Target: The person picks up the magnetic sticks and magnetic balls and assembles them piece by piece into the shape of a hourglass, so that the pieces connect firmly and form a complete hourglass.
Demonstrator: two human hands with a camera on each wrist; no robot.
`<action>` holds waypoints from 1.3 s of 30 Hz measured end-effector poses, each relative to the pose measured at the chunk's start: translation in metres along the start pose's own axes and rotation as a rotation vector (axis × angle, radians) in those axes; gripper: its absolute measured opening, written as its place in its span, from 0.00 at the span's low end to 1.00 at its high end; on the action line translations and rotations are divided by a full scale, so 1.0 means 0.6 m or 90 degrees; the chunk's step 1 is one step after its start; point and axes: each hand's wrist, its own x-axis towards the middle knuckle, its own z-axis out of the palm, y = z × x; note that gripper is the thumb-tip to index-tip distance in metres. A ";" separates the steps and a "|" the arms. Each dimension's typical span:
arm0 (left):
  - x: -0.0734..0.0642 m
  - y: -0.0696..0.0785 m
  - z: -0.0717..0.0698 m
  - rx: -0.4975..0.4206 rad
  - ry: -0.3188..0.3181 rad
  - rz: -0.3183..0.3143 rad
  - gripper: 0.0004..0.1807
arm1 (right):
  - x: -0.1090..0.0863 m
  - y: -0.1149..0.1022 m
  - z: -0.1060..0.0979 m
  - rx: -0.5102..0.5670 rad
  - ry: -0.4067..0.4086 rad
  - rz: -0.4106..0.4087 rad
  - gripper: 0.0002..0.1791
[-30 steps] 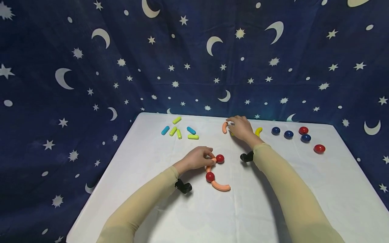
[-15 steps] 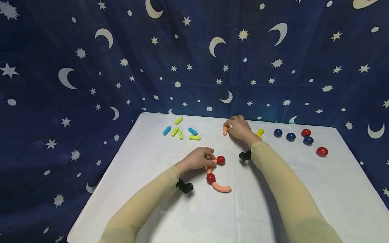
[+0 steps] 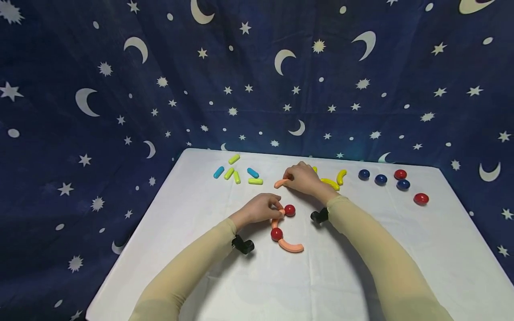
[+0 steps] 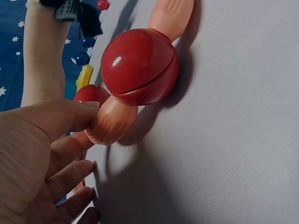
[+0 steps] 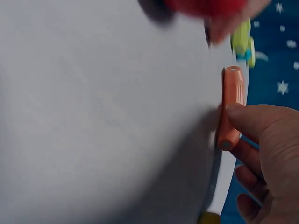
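My left hand (image 3: 263,208) pinches a curved orange piece (image 4: 112,120) between thumb and fingers. That piece belongs to a chain: a red ball (image 3: 290,210) sits at its upper end, another red ball (image 3: 276,234) at its lower end, and a second curved orange piece (image 3: 291,246) extends from the lower ball. Farther back, my right hand (image 3: 304,178) pinches a loose curved orange piece (image 5: 230,109) by thumb and fingers, with both of its ends showing in the right wrist view.
Just right of my right hand lie yellow curved pieces (image 3: 330,183). Dark blue balls (image 3: 381,179) and red balls (image 3: 421,199) are at the back right. Green sticks (image 3: 255,181) and blue sticks (image 3: 218,172) lie at the back left of the white table (image 3: 192,191). A starry curtain (image 3: 257,80) hangs behind.
My right hand has taken hold of the loose orange piece and moved it left and nearer, uncovering yellow pieces. My left hand stays on the chain.
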 end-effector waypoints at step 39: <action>0.002 0.006 0.012 0.017 0.030 -0.002 0.06 | -0.230 -0.011 0.014 0.157 0.034 0.178 0.12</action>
